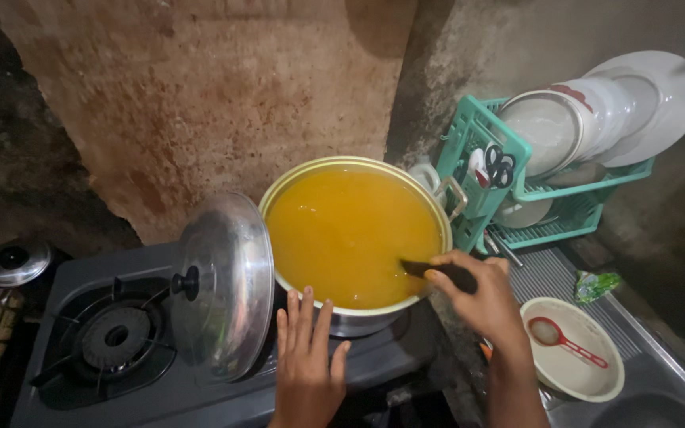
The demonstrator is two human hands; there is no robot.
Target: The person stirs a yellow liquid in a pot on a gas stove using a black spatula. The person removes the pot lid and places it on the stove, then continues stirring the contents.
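Note:
A large metal pot (358, 162) full of orange-yellow liquid (346, 234) stands on the right burner of a grey gas stove (81, 273). My right hand (477, 297) grips the black handle of a utensil (441, 272) whose end dips into the liquid near the pot's right rim. My left hand (307, 364) hovers flat with fingers spread, just in front of the pot's near side, holding nothing. The pot's metal lid (227, 285) leans tilted against the pot's left side, its black knob facing left.
The stove's left burner (116, 337) is bare. A teal dish rack (517, 190) with white plates and scissors stands right of the pot. A cream bowl (576, 376) holding a red spoon sits by the sink. A small lidded pot (16, 261) is at far left.

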